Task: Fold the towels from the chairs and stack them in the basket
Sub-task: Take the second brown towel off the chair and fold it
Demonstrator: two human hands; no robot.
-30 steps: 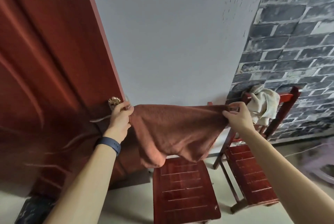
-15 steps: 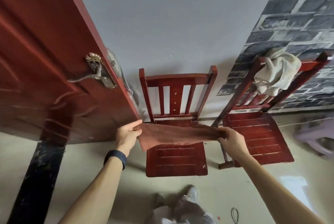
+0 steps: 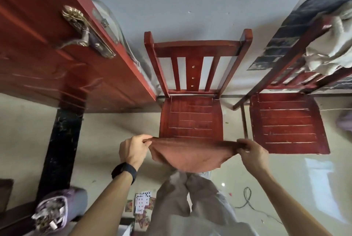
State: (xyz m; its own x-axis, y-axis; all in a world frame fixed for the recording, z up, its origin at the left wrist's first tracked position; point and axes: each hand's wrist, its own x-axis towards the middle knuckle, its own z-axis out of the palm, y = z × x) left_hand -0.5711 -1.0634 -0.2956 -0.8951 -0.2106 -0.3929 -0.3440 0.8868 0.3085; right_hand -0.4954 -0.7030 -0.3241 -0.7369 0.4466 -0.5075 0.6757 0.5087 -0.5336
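— Two hands, holding what?
— My left hand [image 3: 133, 150] pinches the brown towel [image 3: 190, 156] at its left corner, my right hand [image 3: 251, 153] at its right. It sags between them, at the chair's [image 3: 192, 117] front edge.
— Other towel?
— Pale towel [image 3: 331, 49], draped over the second chair's [image 3: 285, 121] back.

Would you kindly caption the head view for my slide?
Left hand and right hand pinch a brown towel taut before a red chair; a pale towel drapes the neighbouring chair.
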